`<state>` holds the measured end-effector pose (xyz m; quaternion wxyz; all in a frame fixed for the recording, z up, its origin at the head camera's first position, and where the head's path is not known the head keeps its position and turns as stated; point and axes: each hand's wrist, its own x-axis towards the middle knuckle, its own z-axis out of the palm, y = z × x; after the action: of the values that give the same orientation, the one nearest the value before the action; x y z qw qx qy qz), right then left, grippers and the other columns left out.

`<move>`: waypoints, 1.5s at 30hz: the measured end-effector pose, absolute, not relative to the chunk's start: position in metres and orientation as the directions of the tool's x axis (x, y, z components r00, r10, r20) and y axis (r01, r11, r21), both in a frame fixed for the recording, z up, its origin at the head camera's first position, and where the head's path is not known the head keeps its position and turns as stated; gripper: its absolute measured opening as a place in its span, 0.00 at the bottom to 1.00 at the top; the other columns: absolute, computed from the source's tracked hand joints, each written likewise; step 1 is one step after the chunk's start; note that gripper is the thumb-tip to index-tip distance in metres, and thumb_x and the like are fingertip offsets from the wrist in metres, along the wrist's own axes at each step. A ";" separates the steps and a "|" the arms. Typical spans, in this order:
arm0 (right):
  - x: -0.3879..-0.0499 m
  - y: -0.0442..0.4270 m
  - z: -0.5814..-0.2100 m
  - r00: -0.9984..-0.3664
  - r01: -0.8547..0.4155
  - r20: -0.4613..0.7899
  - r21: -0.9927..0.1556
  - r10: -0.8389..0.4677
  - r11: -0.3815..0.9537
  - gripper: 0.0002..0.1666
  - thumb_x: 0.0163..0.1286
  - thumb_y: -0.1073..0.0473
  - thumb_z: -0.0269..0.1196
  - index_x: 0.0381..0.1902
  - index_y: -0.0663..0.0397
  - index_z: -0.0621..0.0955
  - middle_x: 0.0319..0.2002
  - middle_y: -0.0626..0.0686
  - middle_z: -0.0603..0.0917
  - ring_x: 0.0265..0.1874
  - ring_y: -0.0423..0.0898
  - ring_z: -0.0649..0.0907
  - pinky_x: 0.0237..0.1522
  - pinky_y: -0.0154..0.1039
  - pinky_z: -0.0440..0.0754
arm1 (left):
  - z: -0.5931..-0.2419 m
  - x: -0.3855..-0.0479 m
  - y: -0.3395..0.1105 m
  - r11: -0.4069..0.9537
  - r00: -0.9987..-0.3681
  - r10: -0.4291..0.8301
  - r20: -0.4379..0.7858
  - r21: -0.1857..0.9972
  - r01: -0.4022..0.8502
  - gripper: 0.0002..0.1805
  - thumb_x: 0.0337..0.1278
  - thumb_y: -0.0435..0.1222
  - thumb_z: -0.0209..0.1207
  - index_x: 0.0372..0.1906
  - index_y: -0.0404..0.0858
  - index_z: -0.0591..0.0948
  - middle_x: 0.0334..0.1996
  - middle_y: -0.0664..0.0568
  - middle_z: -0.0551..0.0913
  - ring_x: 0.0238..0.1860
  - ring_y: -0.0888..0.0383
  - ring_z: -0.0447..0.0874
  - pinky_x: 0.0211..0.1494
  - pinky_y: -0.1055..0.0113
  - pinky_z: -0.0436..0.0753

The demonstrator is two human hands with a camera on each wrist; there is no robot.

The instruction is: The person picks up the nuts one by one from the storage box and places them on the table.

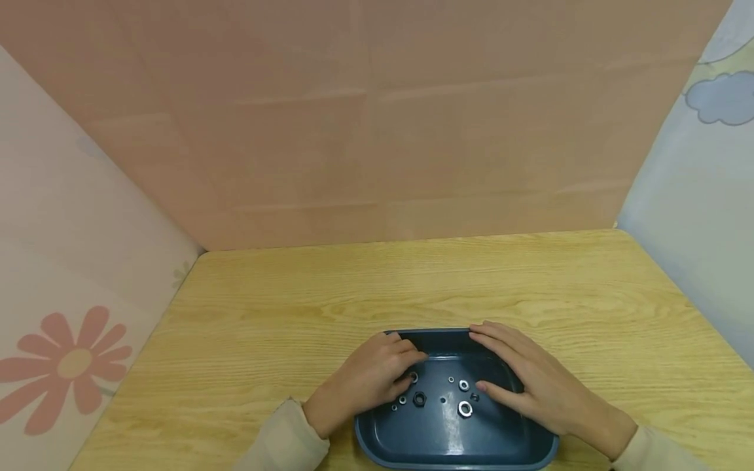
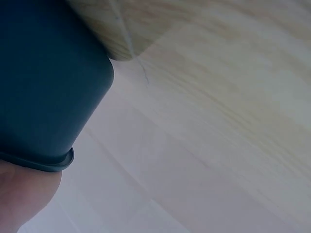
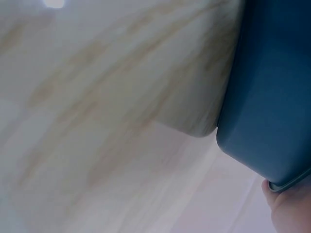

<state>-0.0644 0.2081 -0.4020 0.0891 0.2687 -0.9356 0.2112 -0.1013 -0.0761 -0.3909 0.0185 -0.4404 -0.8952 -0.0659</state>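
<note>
A dark blue tray (image 1: 453, 451) with rounded corners holds several loose nuts. In the head view, a large silver nut (image 1: 465, 409) and a smaller silver nut (image 1: 463, 385) lie right of the middle, a black nut (image 1: 419, 399) left of it. My left hand (image 1: 377, 369) reaches over the left rim, thumb and forefinger apart, close to a nut (image 1: 414, 377) partly hidden by the thumb. My right hand (image 1: 527, 376) rests on the right rim, fingers fairly straight, thumb above the tray floor. Both wrist views show mostly the tray's outer wall (image 2: 43, 87).
The tray stands near the front edge of a wood-grain table (image 1: 306, 294). A brownish sheet (image 1: 365, 131) rises behind the table. On the left is a pale panel with a pink flower (image 1: 73, 363), on the right a pale panel with a blue cloud (image 1: 724, 98).
</note>
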 end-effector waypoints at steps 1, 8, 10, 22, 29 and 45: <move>-0.064 0.208 -0.402 -0.840 -0.539 0.279 -0.346 -0.464 0.768 0.39 0.63 0.42 0.69 0.70 0.40 0.71 0.70 0.42 0.71 0.68 0.46 0.71 0.61 0.50 0.71 | -0.391 -0.101 -0.076 0.601 -0.607 0.790 0.084 0.086 0.794 0.17 0.58 0.42 0.67 0.53 0.48 0.85 0.46 0.61 0.87 0.46 0.64 0.82 0.49 0.71 0.78; -0.062 0.207 -0.402 -0.850 -0.524 0.269 -0.351 -0.453 0.776 0.38 0.63 0.41 0.69 0.69 0.40 0.72 0.70 0.43 0.71 0.69 0.47 0.70 0.61 0.55 0.72 | -0.393 -0.100 -0.074 0.604 -0.604 0.796 0.050 0.002 0.797 0.13 0.56 0.46 0.68 0.47 0.54 0.87 0.40 0.64 0.87 0.39 0.65 0.80 0.39 0.75 0.69; -0.062 0.207 -0.402 -0.850 -0.524 0.271 -0.351 -0.451 0.776 0.38 0.62 0.41 0.69 0.69 0.40 0.72 0.69 0.43 0.71 0.69 0.47 0.70 0.61 0.55 0.72 | -0.393 -0.100 -0.073 0.603 -0.602 0.797 0.045 -0.019 0.798 0.11 0.57 0.46 0.68 0.46 0.55 0.88 0.38 0.65 0.87 0.37 0.65 0.79 0.37 0.75 0.66; -0.063 0.207 -0.403 -0.850 -0.522 0.281 -0.350 -0.445 0.777 0.38 0.62 0.41 0.69 0.68 0.38 0.73 0.69 0.41 0.71 0.68 0.45 0.70 0.63 0.47 0.70 | -0.395 -0.099 -0.072 0.594 -0.591 0.805 0.053 -0.084 0.800 0.07 0.56 0.46 0.67 0.41 0.58 0.88 0.36 0.66 0.87 0.35 0.65 0.78 0.34 0.73 0.60; -0.064 0.207 -0.403 -0.851 -0.523 0.272 -0.364 -0.449 0.771 0.38 0.62 0.41 0.69 0.69 0.38 0.72 0.69 0.43 0.72 0.69 0.46 0.70 0.61 0.57 0.71 | -0.398 -0.100 -0.073 0.598 -0.594 0.801 0.076 -0.081 0.797 0.06 0.53 0.46 0.69 0.38 0.57 0.89 0.33 0.66 0.87 0.33 0.65 0.78 0.34 0.73 0.58; -0.065 0.207 -0.404 -0.827 -0.558 0.317 -0.361 -0.464 0.748 0.38 0.62 0.43 0.70 0.68 0.40 0.73 0.69 0.42 0.71 0.68 0.45 0.70 0.68 0.21 0.52 | -0.397 -0.102 -0.077 0.603 -0.628 0.763 0.154 0.182 0.777 0.07 0.53 0.45 0.68 0.38 0.54 0.87 0.34 0.69 0.87 0.30 0.69 0.71 0.34 0.79 0.63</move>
<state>-0.0649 0.2067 -0.4037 0.1039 0.2751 -0.9290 0.2249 -0.1020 -0.0766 -0.3970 0.0301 -0.4303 -0.8946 -0.1163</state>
